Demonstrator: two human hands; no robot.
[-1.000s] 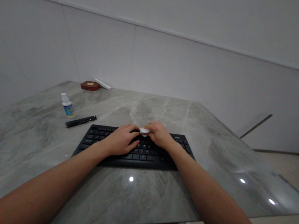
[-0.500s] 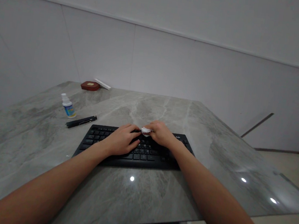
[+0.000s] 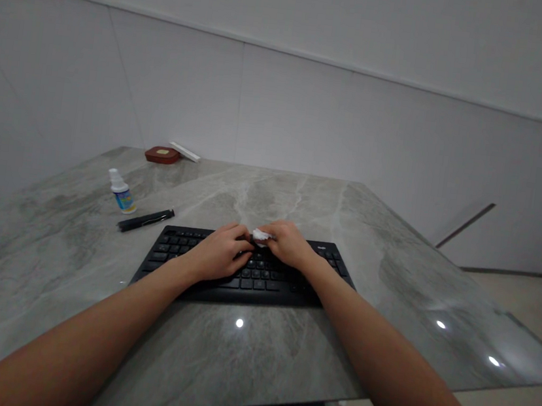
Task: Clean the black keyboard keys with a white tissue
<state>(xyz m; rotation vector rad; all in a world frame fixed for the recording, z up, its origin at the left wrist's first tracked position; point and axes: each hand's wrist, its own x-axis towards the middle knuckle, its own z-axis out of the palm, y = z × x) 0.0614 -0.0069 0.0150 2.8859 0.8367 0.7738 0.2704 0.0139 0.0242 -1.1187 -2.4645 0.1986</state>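
Note:
A black keyboard [image 3: 250, 295] lies flat on the grey marbled tabletop in front of me. My left hand [image 3: 222, 252] rests over its left-middle keys, palm down, with thumb and fingers apart and nothing seen in them. Just right of it, my right hand [image 3: 287, 243] pinches a crumpled white tissue [image 3: 261, 235] over the upper-middle keys. The tissue lies close to the left fingertips; whether they touch is hard to tell. Some keys are hidden beneath both hands.
Left of the keyboard are a black pen-like item [image 3: 146, 220] and a white spray bottle [image 3: 122, 192] with a blue label. Farther back sit a reddish-brown case [image 3: 161, 155] and a thin white strip [image 3: 184, 151]. A pale wall [image 3: 292, 113] stands behind the table.
My right hand and the tissue have shifted slightly left, closer to my left hand. My left hand stays in nearly the same place on the keyboard.

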